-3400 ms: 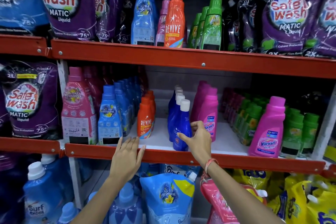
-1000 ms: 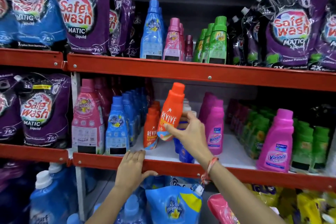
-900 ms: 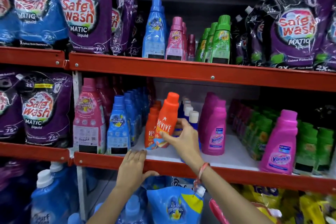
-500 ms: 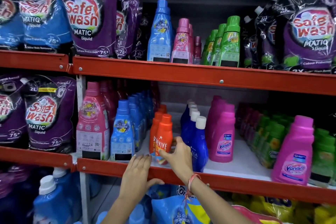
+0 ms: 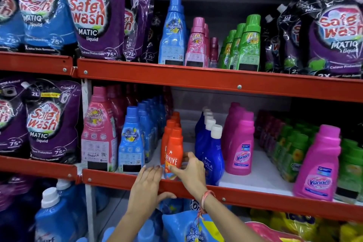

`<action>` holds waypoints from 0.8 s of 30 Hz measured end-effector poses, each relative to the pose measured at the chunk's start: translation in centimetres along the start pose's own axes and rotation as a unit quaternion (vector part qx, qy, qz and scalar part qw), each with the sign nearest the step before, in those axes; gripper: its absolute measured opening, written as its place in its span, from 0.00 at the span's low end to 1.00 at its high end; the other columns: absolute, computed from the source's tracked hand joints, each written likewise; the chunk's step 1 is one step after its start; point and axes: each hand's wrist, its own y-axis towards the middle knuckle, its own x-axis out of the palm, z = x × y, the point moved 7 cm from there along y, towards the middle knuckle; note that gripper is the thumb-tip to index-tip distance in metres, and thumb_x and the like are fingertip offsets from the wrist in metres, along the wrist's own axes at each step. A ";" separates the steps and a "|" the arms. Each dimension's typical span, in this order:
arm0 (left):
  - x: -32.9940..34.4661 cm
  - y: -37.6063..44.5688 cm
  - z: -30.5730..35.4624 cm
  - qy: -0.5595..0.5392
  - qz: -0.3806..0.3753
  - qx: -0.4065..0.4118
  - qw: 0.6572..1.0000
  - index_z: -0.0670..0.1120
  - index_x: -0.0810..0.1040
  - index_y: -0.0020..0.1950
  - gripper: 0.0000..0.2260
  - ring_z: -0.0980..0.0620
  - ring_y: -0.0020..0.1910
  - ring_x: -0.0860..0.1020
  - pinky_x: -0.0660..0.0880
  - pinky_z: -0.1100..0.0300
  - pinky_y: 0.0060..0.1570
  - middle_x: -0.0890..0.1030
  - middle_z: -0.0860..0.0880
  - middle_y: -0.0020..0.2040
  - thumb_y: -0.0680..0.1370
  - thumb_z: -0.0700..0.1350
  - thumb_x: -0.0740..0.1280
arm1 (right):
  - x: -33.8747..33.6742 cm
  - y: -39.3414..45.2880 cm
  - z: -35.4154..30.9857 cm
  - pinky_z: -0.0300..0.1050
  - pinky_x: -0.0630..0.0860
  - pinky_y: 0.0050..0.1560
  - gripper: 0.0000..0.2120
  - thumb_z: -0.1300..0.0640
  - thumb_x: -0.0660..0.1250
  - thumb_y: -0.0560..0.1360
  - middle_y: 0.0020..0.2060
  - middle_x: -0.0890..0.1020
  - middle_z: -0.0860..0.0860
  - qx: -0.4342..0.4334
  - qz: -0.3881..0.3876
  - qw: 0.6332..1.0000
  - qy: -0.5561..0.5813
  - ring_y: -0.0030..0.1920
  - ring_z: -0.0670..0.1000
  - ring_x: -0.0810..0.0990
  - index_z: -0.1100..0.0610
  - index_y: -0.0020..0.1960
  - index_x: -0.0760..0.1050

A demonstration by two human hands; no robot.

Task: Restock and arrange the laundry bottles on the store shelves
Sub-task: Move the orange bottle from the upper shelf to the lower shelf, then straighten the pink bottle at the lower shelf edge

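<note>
An orange Revive bottle [image 5: 173,149] stands upright at the front of the orange row on the middle shelf [image 5: 245,196]. My right hand [image 5: 191,173] wraps its fingers around the bottle's lower part. My left hand [image 5: 146,186] rests flat on the red front lip of that shelf, thumb under the edge, just left of the bottle. To the right stand dark blue Ujala bottles [image 5: 213,155] with white caps, then pink Vanish bottles [image 5: 238,147].
Blue [image 5: 130,143] and pink [image 5: 99,131] fabric-conditioner bottles fill the left of the middle shelf, green ones [image 5: 292,153] the right. The top shelf holds blue, pink and green bottles and purple Safewash pouches [image 5: 94,13]. Pouches and large jugs sit below.
The orange bottle, taken from the top shelf, came down in my right hand and now stands at the front of the orange row. My left hand stayed on the shelf lip.
</note>
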 end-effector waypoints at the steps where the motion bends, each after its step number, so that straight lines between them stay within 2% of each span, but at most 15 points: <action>1: 0.0 0.0 0.0 0.000 0.001 0.001 1.000 0.40 0.81 0.55 0.40 0.48 0.52 0.82 0.76 0.43 0.56 0.85 0.45 0.50 0.65 0.72 0.53 | 0.1 0.0 -0.1 0.43 0.81 0.52 0.22 0.49 0.77 0.67 0.52 0.85 0.52 -0.004 -0.004 1.000 -0.001 0.49 0.48 0.84 0.55 0.56 0.74; 6: -0.1 -0.1 0.1 -0.006 0.008 0.006 1.000 0.39 0.80 0.55 0.40 0.47 0.53 0.82 0.75 0.42 0.58 0.85 0.44 0.51 0.66 0.72 0.53 | -0.5 -0.6 -0.4 0.48 0.81 0.55 0.21 0.52 0.75 0.69 0.52 0.85 0.52 -0.017 -0.039 0.999 0.017 0.51 0.49 0.84 0.55 0.59 0.75; 9: 0.0 -0.2 0.2 -0.016 0.006 0.011 1.000 0.39 0.79 0.56 0.40 0.46 0.54 0.81 0.73 0.42 0.61 0.84 0.43 0.52 0.66 0.71 0.54 | -2.2 -1.7 -0.3 0.36 0.80 0.47 0.18 0.53 0.75 0.70 0.46 0.83 0.44 -0.032 -0.031 0.998 0.039 0.45 0.42 0.83 0.53 0.57 0.76; 10: 0.0 -0.2 0.1 -0.021 0.007 0.013 1.000 0.39 0.79 0.56 0.40 0.46 0.55 0.81 0.72 0.42 0.62 0.84 0.43 0.52 0.66 0.71 0.54 | -3.0 -2.1 -0.3 0.31 0.78 0.44 0.15 0.53 0.74 0.70 0.44 0.82 0.41 -0.041 -0.016 0.998 0.045 0.42 0.39 0.82 0.52 0.56 0.77; 12: 0.1 -0.2 0.2 -0.037 0.020 0.021 0.999 0.39 0.79 0.56 0.40 0.45 0.55 0.81 0.68 0.46 0.66 0.84 0.43 0.53 0.66 0.71 0.55 | -5.5 -3.2 0.0 0.27 0.76 0.40 0.09 0.55 0.74 0.71 0.42 0.83 0.41 -0.057 0.026 0.996 0.063 0.39 0.37 0.82 0.51 0.50 0.78; 14: 0.2 -0.2 -0.2 -0.059 0.031 0.020 0.998 0.40 0.79 0.56 0.39 0.44 0.55 0.80 0.63 0.48 0.67 0.83 0.43 0.53 0.66 0.71 0.56 | -8.0 -4.1 0.5 0.27 0.75 0.39 0.06 0.58 0.73 0.71 0.41 0.85 0.44 -0.066 0.073 0.992 0.076 0.40 0.38 0.82 0.51 0.47 0.79; 18: 0.6 -0.3 -0.1 -0.069 0.027 0.024 0.997 0.39 0.78 0.56 0.39 0.43 0.55 0.80 0.61 0.49 0.67 0.83 0.42 0.53 0.66 0.71 0.56 | -14.0 -6.1 3.0 0.28 0.76 0.41 0.04 0.61 0.72 0.73 0.38 0.84 0.44 -0.059 0.189 0.977 0.074 0.40 0.40 0.82 0.53 0.44 0.80; 20: 0.8 -0.3 0.0 -0.069 0.023 0.026 0.997 0.39 0.79 0.55 0.38 0.43 0.53 0.81 0.60 0.50 0.65 0.83 0.42 0.51 0.66 0.71 0.56 | -16.8 -6.7 4.8 0.34 0.78 0.44 0.03 0.62 0.71 0.73 0.37 0.84 0.47 -0.036 0.249 0.966 0.060 0.40 0.43 0.82 0.55 0.44 0.81; 21: 0.9 -0.2 0.0 -0.067 0.020 0.026 0.997 0.38 0.79 0.55 0.39 0.42 0.53 0.81 0.60 0.50 0.65 0.84 0.41 0.51 0.66 0.71 0.56 | -18.2 -7.0 5.6 0.41 0.79 0.47 0.02 0.63 0.71 0.73 0.38 0.84 0.50 -0.025 0.280 0.958 0.051 0.42 0.48 0.83 0.57 0.44 0.81; 23: 1.1 -0.1 0.0 -0.061 0.018 0.028 0.998 0.38 0.79 0.55 0.40 0.42 0.52 0.81 0.60 0.49 0.65 0.84 0.41 0.51 0.66 0.71 0.55 | -20.7 -7.3 7.2 0.54 0.77 0.54 0.04 0.64 0.71 0.72 0.44 0.83 0.56 -0.010 0.341 0.940 0.026 0.48 0.57 0.81 0.60 0.46 0.80; 24: 1.3 -0.1 0.0 -0.059 0.016 0.028 0.998 0.38 0.79 0.55 0.40 0.42 0.52 0.81 0.61 0.49 0.65 0.84 0.40 0.51 0.67 0.72 0.54 | -21.8 -7.4 8.0 0.57 0.75 0.57 0.07 0.64 0.71 0.72 0.47 0.82 0.58 0.000 0.371 0.928 0.012 0.51 0.59 0.79 0.61 0.49 0.79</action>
